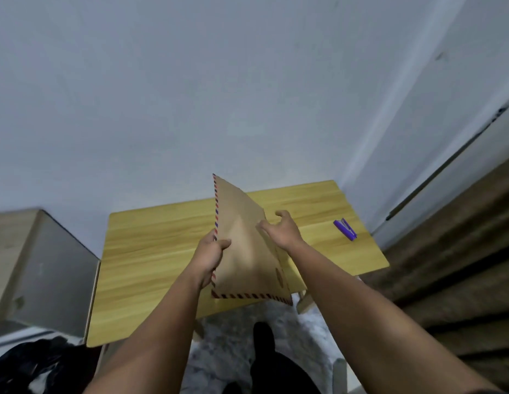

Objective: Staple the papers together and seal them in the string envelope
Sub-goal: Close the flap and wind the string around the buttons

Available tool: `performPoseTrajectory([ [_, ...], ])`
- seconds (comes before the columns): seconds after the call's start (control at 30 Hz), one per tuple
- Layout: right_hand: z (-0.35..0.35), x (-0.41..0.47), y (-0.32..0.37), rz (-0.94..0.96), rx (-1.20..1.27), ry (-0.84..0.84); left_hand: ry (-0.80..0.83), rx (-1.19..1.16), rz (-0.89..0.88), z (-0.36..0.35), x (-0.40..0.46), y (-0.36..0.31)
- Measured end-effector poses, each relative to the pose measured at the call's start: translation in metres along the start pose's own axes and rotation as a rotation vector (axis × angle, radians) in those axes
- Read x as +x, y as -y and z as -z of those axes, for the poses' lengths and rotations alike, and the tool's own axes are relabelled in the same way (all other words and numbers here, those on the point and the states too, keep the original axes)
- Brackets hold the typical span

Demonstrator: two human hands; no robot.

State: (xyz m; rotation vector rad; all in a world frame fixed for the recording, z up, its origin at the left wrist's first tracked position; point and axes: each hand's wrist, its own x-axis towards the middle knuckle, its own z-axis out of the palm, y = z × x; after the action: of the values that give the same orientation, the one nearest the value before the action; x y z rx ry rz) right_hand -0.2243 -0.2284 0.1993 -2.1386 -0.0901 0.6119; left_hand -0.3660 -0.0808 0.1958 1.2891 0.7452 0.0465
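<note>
Between the hands, the envelope (247, 245) is held upright over the table (151, 251), left hand (212, 255) pinched on its striped edge, right hand (281, 230) spread open at the far side; judged light, floppy, best gripped by edges.

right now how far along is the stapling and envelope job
Stapling looks finished: the purple stapler lies set aside on the table, and no loose papers show, so they are probably inside, though that is hidden. In hand: the left hand grips the envelope by its striped edge while the right hand works at the far side. Left: closing it and winding the string.
</note>
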Motion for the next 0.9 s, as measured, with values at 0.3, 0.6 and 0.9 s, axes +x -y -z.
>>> performPoseTrajectory([
  [0.3,0.015,0.032,-0.085,-0.143,0.357,0.060,0.007,-0.018,0.106,0.011,0.029,0.031],
  [0.6,-0.008,0.113,-0.084,-0.114,0.038,0.052,-0.234,0.190,0.211,0.010,0.106,0.063],
  [0.9,-0.026,0.186,-0.103,-0.169,-0.226,0.107,-0.231,0.165,0.353,-0.003,0.182,0.102],
])
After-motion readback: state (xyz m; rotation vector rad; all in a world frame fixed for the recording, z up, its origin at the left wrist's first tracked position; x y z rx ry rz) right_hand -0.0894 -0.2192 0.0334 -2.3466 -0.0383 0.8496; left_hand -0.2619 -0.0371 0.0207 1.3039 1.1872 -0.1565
